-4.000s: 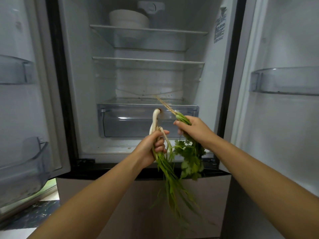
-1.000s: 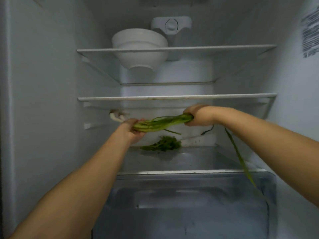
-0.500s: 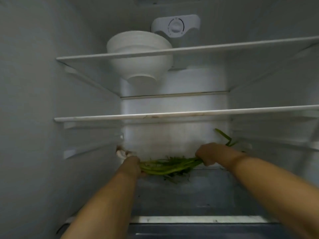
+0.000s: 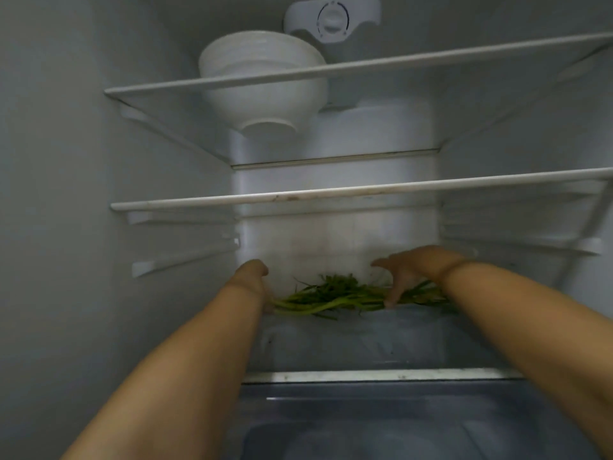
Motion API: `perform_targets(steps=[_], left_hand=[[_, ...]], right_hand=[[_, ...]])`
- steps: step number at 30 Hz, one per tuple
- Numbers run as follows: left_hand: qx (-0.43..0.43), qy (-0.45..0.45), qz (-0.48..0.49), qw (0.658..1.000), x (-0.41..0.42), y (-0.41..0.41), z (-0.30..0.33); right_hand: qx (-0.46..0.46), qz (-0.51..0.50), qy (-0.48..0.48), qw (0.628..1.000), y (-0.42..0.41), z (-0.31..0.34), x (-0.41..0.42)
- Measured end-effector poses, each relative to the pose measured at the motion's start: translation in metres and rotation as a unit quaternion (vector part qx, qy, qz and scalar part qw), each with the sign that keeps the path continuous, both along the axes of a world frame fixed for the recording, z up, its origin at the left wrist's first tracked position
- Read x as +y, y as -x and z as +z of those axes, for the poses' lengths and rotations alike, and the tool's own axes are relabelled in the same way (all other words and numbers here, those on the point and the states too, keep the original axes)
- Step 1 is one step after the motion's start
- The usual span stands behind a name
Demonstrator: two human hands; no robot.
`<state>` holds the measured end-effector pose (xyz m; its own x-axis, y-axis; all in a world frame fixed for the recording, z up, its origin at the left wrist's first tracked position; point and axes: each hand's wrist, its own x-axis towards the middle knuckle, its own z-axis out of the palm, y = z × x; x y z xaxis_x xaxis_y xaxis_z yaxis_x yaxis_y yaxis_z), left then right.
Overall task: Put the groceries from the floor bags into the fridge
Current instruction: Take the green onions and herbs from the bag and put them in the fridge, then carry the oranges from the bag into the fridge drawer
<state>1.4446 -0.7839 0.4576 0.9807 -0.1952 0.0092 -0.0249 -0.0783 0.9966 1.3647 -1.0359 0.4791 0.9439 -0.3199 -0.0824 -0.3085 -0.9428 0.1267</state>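
**Greens being laid on the lowest fridge shelf**

A bunch of green onions (image 4: 331, 298) is lying lengthwise across the back of the bottom glass shelf (image 4: 365, 340), low in the centre of the frame, with leafy greens mixed in behind it. At its left end, the left hand (image 4: 253, 280) is resting against the stalks; its fingers are hidden behind the wrist, so its grip cannot be told. At the right end, the right hand (image 4: 409, 270) is hovering with fingers spread and pointing down, fingertips touching the stalks but not closing round them.

Above, in the upper centre, a white bowl (image 4: 262, 84) is sitting on the top shelf, below the thermostat dial (image 4: 331, 18). A clear drawer (image 4: 381, 426) is filling the bottom of the frame.

The likely risk: as the hands are pulling back, loose stalks may be catching on fingers and dragging forward, or long leaf tips may be trailing over the shelf edge.
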Motion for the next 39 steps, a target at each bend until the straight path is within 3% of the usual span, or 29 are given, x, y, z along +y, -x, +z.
perform_targets(steps=[7, 13, 17, 25, 34, 39], left_hand=[[-0.016, 0.055, 0.009, 0.998, 0.015, 0.028, 0.004], [-0.172, -0.051, -0.059, 0.982, 0.010, 0.077, -0.014], [-0.245, -0.107, -0.080, 0.960, 0.028, 0.122, -0.025], [-0.386, -0.232, 0.019, 0.893, 0.093, 0.226, -0.058], [-0.241, -0.294, 0.055, 0.923, 0.192, 0.371, -0.186], [-0.178, -0.337, 0.117, 0.917, 0.275, 0.439, -0.244]], right_hand=[[-0.197, 0.073, -0.136, 0.968, 0.055, 0.011, 0.041], [-0.335, 0.096, -0.083, 0.933, 0.094, -0.037, 0.077], [-0.358, 0.108, -0.054, 0.926, 0.132, -0.062, 0.101], [-0.367, 0.171, -0.041, 0.913, 0.202, -0.090, 0.162], [-0.251, 0.256, -0.110, 0.927, 0.308, -0.190, 0.259], [-0.190, 0.314, -0.133, 0.921, 0.349, -0.232, 0.325]])
